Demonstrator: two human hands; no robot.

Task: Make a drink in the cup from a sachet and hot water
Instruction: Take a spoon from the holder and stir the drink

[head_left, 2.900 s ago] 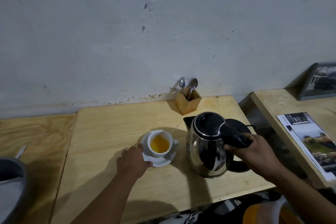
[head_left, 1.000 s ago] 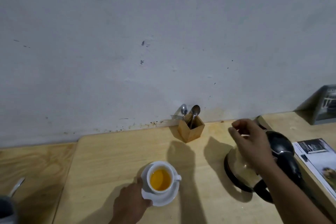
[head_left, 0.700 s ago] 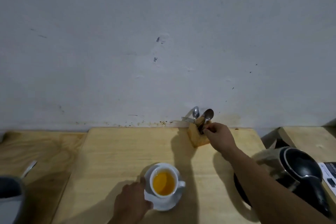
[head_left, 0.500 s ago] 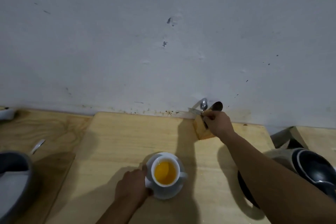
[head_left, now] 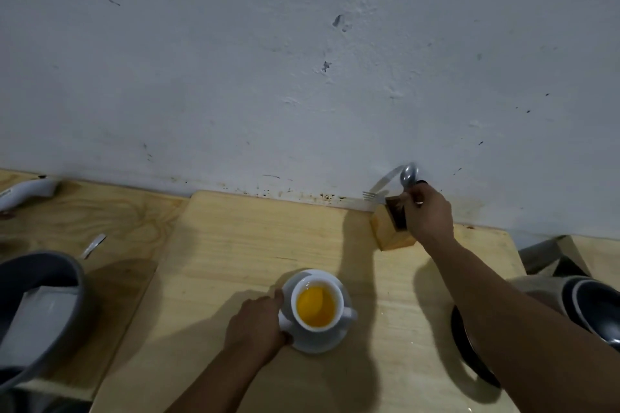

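Orange drink fills the cup [head_left: 316, 307] beside my left hand [head_left: 255, 325] gripping the saucer [head_left: 330, 339]; my right hand [head_left: 427, 213] pinches a spoon [head_left: 408, 175] over the wooden holder [head_left: 385, 231].

No readable text from my head view.

I can make out no word, label, brand, number or sign on anything in front of me. The white object [head_left: 28, 193] at the far left edge of the table carries a small dark mark, too blurred for me to tell whether it is lettering.
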